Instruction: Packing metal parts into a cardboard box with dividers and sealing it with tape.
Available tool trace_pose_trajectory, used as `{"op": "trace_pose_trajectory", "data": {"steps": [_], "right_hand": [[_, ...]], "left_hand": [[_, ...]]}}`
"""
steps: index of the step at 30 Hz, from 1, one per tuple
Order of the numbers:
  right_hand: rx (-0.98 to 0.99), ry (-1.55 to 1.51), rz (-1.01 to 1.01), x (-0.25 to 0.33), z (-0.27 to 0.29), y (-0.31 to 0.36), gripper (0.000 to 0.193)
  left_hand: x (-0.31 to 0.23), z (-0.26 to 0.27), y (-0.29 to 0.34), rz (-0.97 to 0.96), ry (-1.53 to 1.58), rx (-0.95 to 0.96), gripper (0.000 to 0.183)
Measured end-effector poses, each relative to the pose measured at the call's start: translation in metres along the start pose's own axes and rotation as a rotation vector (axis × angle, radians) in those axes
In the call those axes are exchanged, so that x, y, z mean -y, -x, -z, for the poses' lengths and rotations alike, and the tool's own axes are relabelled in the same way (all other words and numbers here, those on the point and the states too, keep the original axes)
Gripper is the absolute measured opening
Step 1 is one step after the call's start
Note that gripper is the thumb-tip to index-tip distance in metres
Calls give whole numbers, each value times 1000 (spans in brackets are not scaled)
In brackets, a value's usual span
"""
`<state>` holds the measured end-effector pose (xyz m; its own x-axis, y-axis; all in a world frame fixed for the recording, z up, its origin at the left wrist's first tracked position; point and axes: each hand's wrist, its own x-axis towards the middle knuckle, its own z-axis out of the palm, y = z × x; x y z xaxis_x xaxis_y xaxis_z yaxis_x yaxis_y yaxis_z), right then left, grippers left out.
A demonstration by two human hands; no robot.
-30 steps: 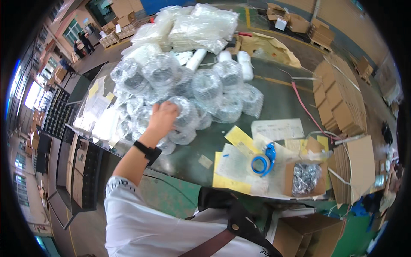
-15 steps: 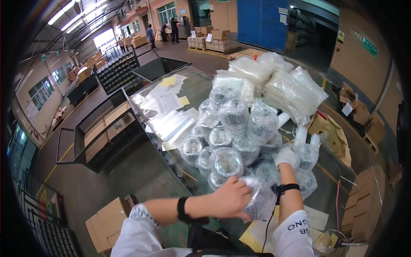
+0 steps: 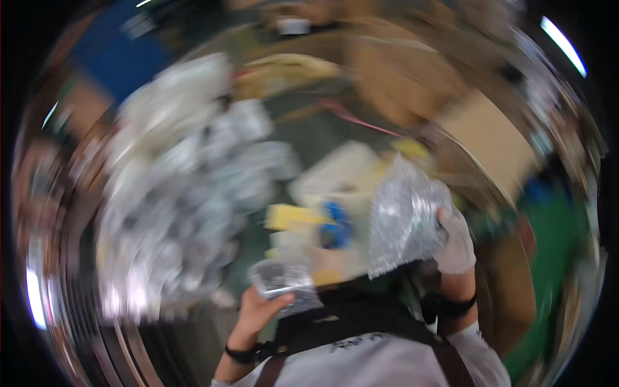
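Note:
Bare and close to my body, my left hand (image 3: 258,313) grips a small bubble-wrapped item (image 3: 284,280), with the thumb across its front. My right hand (image 3: 458,242), in a white glove with a fingertip showing, is closed on the edge of a larger clear bubble-wrap bag (image 3: 411,209). What the bag contains, if anything, cannot be made out. To the left of both hands, a heap of bubble-wrapped round pieces (image 3: 174,222) covers the work table. Motion smears much of the picture.
Large clear plastic packs (image 3: 171,109) lie behind the heap. Yellow paper (image 3: 293,217), a blue object (image 3: 335,226) and a pale sheet (image 3: 338,171) sit ahead of me. Brown cardboard (image 3: 412,80) and a pink strap (image 3: 361,119) are farther off; a cardboard panel (image 3: 487,145) rises at right.
My view has swung right, so the heap now appears at left. My right hand has left the heap's side and holds a bubble-wrap bag. My left hand still holds a wrapped item.

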<state>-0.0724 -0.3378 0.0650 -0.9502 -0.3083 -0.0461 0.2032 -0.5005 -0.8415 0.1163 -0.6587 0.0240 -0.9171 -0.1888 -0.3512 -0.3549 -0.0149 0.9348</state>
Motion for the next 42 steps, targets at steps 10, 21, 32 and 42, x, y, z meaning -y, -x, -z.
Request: {"op": "trace_pose_trajectory", "data": {"steps": [10,21,32,42], "right_hand": [[-1058,-536,419,75,392,234,37],[-896,1446,-193,-55,510,138,49],[-1093,423,47,78,451,250,27],[-592,1046,-694,66,316,337,48]], "left_hand": [[-79,-372,-87,-245,-411,970,39],[54,-613,-80,-1045,-1487,1204,27],[148,-670,-128,-922,-1733,966,20],[133,-706,-152,-996,-1657,1208,19]]}}
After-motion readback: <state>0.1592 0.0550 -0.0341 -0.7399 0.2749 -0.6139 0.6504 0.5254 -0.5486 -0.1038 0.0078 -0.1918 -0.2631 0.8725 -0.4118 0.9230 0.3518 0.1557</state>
